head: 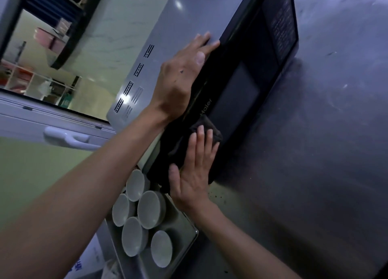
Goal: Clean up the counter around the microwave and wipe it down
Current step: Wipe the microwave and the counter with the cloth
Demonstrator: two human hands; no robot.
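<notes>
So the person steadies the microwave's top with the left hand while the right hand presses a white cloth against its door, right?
Not quite: the cloth is dark, nearly black, not white. The head view shows the left hand flat on the microwave top and the right hand pressing that cloth against the door.

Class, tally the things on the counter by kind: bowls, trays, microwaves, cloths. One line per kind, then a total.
Bowls: 5
Tray: 1
Microwave: 1
Cloth: 1
Total: 8
</notes>
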